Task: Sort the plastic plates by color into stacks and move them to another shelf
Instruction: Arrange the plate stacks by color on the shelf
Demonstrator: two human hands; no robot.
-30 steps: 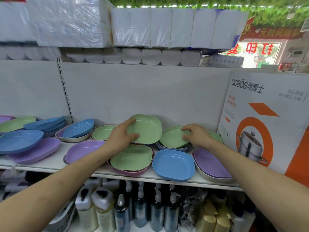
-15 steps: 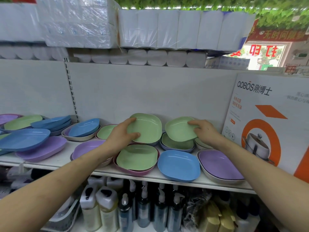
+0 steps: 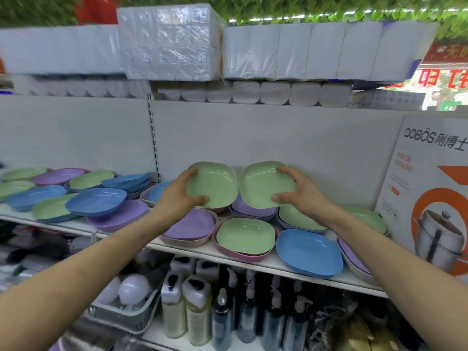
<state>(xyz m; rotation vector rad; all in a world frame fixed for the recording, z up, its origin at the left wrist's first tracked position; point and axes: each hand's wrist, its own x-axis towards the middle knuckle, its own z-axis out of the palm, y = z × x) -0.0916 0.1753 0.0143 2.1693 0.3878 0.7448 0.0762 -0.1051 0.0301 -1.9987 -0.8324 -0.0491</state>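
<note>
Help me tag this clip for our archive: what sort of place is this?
Most likely a small general shop. Open display shelving carries many loose plastic plates, shrink-wrapped paper-roll packs are stacked above, and pump bottles stand in rows below.

We reach both bare arms toward a white shelf (image 3: 207, 249) crowded with square plastic plates in green, blue and purple. Our left hand (image 3: 177, 196) grips a green plate (image 3: 215, 186) by its left edge. Our right hand (image 3: 301, 193) grips a second green plate (image 3: 263, 184) by its right edge. Both are raised above the shelf and tilted toward us, side by side, edges almost touching. Beneath them lie a purple plate (image 3: 190, 225), a third green plate (image 3: 245, 235) nested in a pink one, and a blue plate (image 3: 309, 252). Pump bottles (image 3: 222, 317) stand on the shelf below.
</note>
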